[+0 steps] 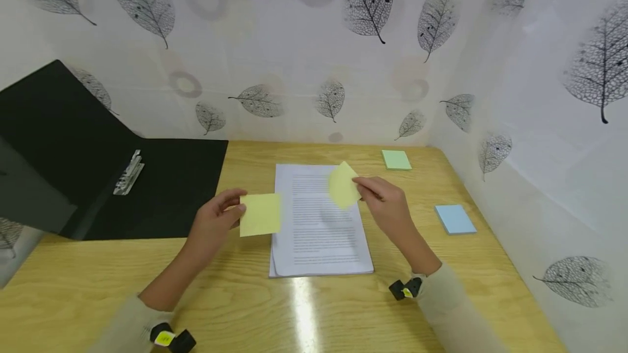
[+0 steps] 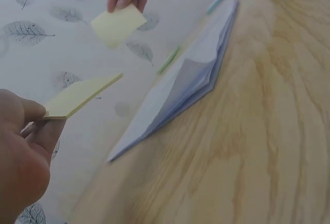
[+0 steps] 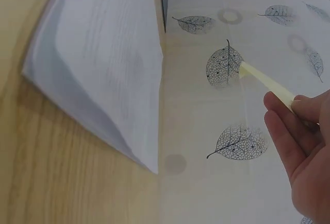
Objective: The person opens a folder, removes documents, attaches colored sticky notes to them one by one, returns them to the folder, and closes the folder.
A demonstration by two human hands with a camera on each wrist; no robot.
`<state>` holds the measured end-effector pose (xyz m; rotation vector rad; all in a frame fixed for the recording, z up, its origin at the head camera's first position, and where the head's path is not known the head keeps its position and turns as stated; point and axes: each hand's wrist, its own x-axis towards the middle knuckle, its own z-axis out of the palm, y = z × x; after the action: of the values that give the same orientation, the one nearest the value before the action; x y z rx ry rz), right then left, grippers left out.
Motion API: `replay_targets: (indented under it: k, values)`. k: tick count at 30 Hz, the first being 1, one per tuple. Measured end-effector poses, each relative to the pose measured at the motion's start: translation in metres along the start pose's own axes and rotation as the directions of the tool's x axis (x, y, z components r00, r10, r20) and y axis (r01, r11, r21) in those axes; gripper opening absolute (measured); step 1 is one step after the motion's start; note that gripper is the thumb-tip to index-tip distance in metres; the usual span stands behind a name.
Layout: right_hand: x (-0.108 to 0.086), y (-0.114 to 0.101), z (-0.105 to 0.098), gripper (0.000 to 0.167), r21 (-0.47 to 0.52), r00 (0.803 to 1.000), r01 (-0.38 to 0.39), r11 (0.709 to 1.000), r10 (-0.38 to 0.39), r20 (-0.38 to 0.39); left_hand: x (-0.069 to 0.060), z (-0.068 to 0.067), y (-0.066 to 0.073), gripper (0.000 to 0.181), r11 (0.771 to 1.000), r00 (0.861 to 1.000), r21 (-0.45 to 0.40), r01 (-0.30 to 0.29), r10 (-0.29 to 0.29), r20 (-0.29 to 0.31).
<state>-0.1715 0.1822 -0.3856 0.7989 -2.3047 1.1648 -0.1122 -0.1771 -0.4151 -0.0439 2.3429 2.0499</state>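
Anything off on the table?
Minor: the white printed paper stack isn't squared. Its upper sheets curl up at the near left corner, apart from those below, as the left wrist view shows. No spills or tears visible.

Lit brightly and fairly evenly in the head view, with a white vertical streak of glare on the surface (image 1: pixel 240 304) just below the papers (image 1: pixel 314 244). Softly shadowed on the papers near the right hand (image 1: pixel 386 206). Sunk to near-black across much of the folder (image 1: pixel 183 181), with little detail. Clear enough in the head view to show lines of print, though not to read them. Hazier and lower in contrast in both wrist views, with print blurred in the right one and outlines softened in the left.
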Motion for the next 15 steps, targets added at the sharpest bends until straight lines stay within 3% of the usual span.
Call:
replay_targets:
  k: [9,15]
  values:
    - [-0.013,0.012,-0.013,0.023,0.012,0.988,-0.143,0.990,0.142,0.059,-0.037,-0.051,-0.017,0.052,0.989,0.996,0.134,0.066,-0.057,-0.070]
    - [-0.014,0.013,-0.018,0.024,0.022,0.972,-0.221,0.975,0.219,0.085,-0.060,-0.083,-0.028,0.054,0.942,0.991,0.313,0.118,-0.095,-0.090]
